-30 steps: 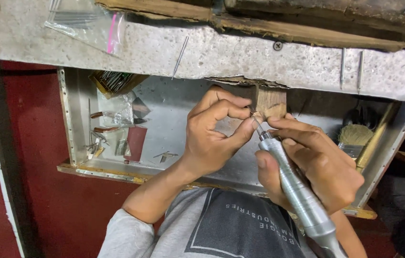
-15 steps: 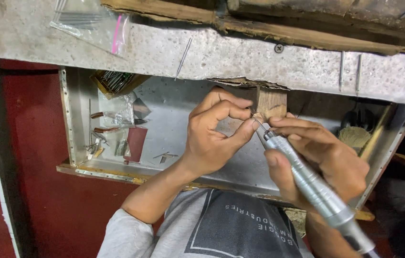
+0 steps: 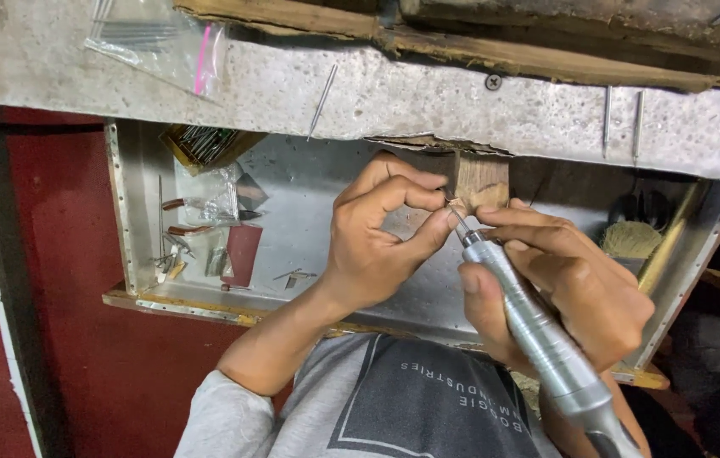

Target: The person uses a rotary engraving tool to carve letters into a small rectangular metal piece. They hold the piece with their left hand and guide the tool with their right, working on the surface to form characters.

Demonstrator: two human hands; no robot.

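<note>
Your right hand [image 3: 576,293] grasps a silver rotary handpiece [image 3: 529,326] like a pen, and its thin tip points up to the wooden peg [image 3: 479,182] just above your fingers. Your left hand [image 3: 377,242] is closed in a pinch, thumb and forefinger meeting right at the tool tip; something very small may be between them, but I cannot tell what. The two hands touch each other at the peg. To the left of your left hand, small tools [image 3: 186,242] lie in the metal tray [image 3: 126,220]. Above both hands, the grey tabletop [image 3: 428,97] carries a clear plastic bag [image 3: 160,42].
</note>
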